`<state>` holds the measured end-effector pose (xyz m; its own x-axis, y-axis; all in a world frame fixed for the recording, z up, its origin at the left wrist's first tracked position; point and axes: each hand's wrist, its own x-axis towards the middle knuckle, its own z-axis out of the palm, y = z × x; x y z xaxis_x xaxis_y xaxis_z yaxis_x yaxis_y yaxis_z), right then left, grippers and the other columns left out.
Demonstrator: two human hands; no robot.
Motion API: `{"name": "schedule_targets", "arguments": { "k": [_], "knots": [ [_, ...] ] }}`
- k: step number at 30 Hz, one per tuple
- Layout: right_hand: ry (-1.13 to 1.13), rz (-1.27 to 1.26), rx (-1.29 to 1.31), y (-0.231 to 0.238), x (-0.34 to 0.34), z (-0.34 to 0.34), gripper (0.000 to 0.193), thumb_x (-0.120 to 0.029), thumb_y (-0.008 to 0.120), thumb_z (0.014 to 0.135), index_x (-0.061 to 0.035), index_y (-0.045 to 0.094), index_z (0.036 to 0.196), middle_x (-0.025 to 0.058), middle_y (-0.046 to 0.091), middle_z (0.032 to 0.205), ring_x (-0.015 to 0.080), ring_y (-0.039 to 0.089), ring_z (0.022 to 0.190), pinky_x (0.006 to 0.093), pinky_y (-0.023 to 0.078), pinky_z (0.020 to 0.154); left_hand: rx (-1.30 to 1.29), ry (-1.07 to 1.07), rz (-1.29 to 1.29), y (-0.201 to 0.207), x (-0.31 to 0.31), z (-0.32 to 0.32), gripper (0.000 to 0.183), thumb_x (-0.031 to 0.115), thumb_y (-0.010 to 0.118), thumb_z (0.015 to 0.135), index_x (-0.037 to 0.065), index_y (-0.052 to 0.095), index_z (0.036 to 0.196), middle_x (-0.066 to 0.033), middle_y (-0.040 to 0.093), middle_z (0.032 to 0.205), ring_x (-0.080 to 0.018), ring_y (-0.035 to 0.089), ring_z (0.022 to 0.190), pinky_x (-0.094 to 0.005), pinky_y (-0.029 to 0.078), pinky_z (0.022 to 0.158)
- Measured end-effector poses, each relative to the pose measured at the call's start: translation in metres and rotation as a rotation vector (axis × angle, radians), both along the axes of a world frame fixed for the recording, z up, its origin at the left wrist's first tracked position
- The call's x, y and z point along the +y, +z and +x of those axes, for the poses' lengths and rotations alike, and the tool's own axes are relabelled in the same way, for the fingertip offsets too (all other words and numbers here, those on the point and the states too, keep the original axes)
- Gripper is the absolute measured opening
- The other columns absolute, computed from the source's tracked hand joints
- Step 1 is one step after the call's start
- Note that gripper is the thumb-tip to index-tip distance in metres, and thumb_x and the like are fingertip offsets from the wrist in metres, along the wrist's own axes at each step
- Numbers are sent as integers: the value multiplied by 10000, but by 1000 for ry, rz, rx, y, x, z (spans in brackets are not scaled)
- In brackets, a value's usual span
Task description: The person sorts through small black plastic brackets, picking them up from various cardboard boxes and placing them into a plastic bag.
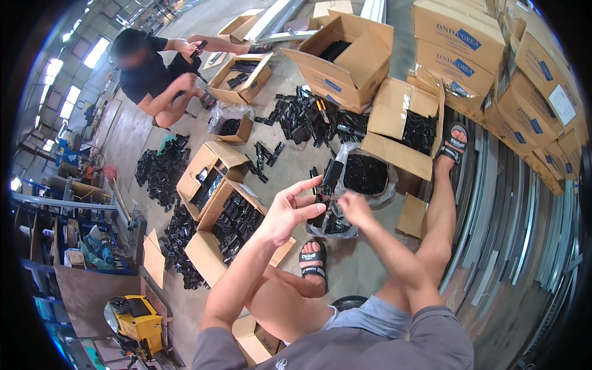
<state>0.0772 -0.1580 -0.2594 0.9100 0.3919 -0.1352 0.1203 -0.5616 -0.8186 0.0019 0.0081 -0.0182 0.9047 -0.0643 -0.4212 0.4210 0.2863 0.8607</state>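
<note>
The elongated black part [333, 177] was just left of the plastic-lined box [386, 197], raised in the left hand [288, 213], whose fingers were narrowed on its near end. The right hand [356, 208], blurred, was at the box's near side, its fingers curled; whether they held anything, I couldn't tell. The part looked light, stiff and smooth, perhaps slippery, and hardly fragile; its long sides seemed the surest hold. Beyond the box lay a heap of black parts [297, 117]; well left stood an open carton [206, 254].
</note>
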Motion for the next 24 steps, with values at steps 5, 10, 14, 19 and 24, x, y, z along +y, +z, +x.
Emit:
{"name": "schedule_targets", "arguments": {
  "k": [5,10,14,19,24],
  "knots": [
    [240,-537,104,-75,27,-36,233,-118,571,884,-52,745,1026,214,707,1121,361,697,1047,476,562,895,4,40,-21,4,4,1,661,-35,700,886,112,460,1484,-125,678,1218,-165,640,1091,-306,517,948],
    [197,-601,185,-99,58,-60,228,-99,590,882,-47,763,1021,209,715,1113,363,696,1055,462,556,910,20,102,-38,13,19,-19,687,5,735,875,140,469,1494,-116,685,1232,-139,646,1042,-303,516,912],
    [212,-660,224,-86,46,-48,234,-106,580,902,-54,759,1044,199,705,1159,352,683,1096,454,552,925,5,109,-109,12,18,-11,685,-20,726,875,131,471,1492,-112,683,1236,-140,648,1035,-314,512,927],
    [225,-594,168,-87,36,-53,237,-81,555,904,-18,709,1073,241,700,1126,398,680,1070,482,539,936,9,111,-105,10,16,-9,672,-23,726,869,133,491,1479,-106,687,1227,-133,651,1028,-308,523,912],
    [52,-175,39,-53,23,-37,205,-115,578,900,-11,682,1043,232,715,1034,422,683,982,524,532,877,-53,148,-189,0,16,-4,665,-26,722,869,133,497,1474,-106,693,1210,-139,660,1013,-310,542,901]
  ]
}}
